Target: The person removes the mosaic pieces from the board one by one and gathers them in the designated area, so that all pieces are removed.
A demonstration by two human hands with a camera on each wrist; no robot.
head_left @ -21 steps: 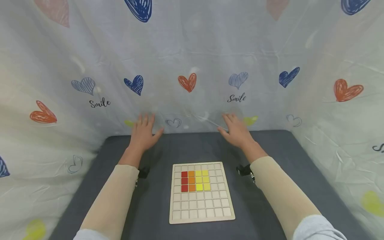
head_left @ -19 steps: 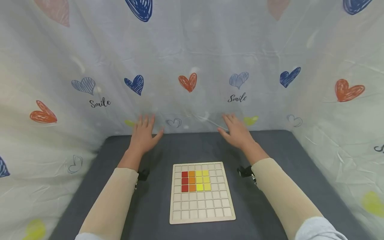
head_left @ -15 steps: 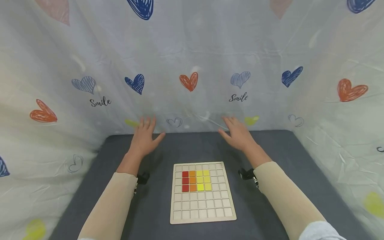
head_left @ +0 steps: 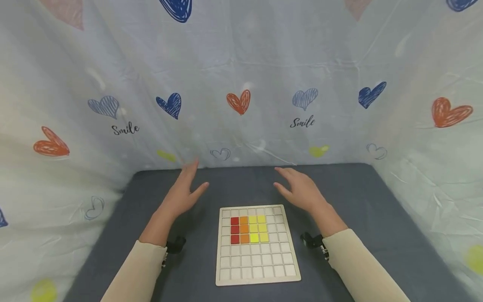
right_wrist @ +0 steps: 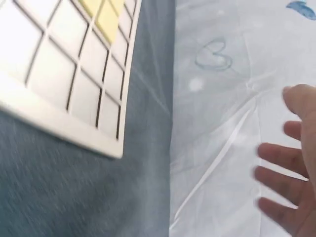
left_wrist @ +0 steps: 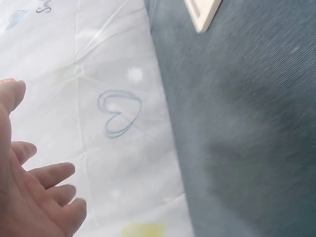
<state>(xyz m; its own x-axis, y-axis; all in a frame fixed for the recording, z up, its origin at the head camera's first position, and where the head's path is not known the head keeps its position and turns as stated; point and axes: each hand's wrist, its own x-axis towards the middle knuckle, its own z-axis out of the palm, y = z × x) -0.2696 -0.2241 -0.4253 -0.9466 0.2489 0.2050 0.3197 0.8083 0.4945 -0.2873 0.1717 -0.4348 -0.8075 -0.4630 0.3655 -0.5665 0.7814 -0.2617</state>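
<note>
A square pale wooden grid board (head_left: 257, 260) lies on the dark grey table between the two forearms. Red tiles (head_left: 235, 229), orange tiles (head_left: 244, 229) and yellow tiles (head_left: 258, 229) fill a block in its upper middle; the other cells show pale. Beyond the board's upper left is my left hand (head_left: 182, 194), raised with its thumb spread and nothing in it. My right hand (head_left: 303, 189) mirrors it at the upper right, fingers loosely extended and holding nothing. The right wrist view shows the board's corner (right_wrist: 111, 143) near that hand.
A white curtain (head_left: 205, 126) printed with hearts and "Smile" hangs behind the table and along both sides. The dark table (head_left: 241, 184) ends at its foot. Small black devices, one (head_left: 175, 244) on the left wrist and one (head_left: 312, 240) on the right, stick inward.
Both hands have drawn back from the curtain toward the body, turning their palms inward. The board's tiles look the same, and the view has shifted slightly.
</note>
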